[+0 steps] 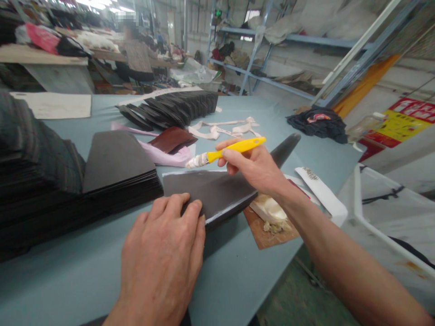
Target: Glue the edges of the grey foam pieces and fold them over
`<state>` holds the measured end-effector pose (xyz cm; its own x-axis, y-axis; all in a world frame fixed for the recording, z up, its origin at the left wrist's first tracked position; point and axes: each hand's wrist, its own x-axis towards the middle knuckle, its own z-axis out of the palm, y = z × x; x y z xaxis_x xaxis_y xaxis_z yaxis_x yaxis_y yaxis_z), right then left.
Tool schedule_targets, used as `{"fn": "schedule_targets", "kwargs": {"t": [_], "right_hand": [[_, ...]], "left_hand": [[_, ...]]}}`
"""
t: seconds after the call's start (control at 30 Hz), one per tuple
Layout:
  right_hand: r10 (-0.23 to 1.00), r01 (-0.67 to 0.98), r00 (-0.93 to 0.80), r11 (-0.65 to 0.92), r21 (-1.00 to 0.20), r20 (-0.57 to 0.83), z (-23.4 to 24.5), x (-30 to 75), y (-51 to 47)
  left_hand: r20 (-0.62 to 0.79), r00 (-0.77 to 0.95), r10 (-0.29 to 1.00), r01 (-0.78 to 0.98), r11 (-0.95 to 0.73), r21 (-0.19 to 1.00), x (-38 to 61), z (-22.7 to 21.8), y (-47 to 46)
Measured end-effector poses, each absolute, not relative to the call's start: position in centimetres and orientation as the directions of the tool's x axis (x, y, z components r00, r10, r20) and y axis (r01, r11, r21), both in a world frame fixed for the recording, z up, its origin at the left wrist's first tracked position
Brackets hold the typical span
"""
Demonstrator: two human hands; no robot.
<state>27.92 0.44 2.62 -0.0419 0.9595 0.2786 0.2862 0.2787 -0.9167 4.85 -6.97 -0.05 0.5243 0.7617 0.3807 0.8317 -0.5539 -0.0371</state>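
Observation:
My right hand (254, 165) grips a yellow-handled brush (234, 149), its bristles white with paste, above the far edge of a dark grey panel (217, 192). White paste lines that panel's far and near edges. At the panel's near left corner, my left hand (166, 240) presses its bent fingers on top, the thumb side by the near edge. A long dark piece with a rounded end (287, 147) extends beyond the panel. Left of it stands a stack of similar dark panels (118, 158).
More dark pieces (173, 108) fan out at the table's back. Pink cloth (166, 156), brown pieces (175, 138) and white strips (217, 129) lie beyond the panel. A pasty white block (270, 210) sits on brown board at right, near a white-framed bin (358, 194). A person (136, 54) sits in the background.

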Motion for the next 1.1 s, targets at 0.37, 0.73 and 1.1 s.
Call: {"fn": "schedule_targets", "kwargs": {"t": [0.37,0.73,1.1], "right_hand": [[0.957,0.195,-0.096,0.288,-0.938,0.274,2.1,29.0,0.1],[0.911,0.267,-0.201,0.404,-0.875,0.359,3.3,27.1,-0.3],[0.891,0.331,-0.299,0.432,-0.839,0.341,4.1,27.9,-0.2]], "left_hand": [[0.389,0.511,0.767,0.836,-0.549,-0.015,5.1,0.1,-7.1],[0.356,0.507,0.785,0.839,-0.544,0.005,5.2,0.2,-7.0],[0.35,0.487,0.8,0.846,-0.532,0.04,5.5,0.4,-7.2]]}}
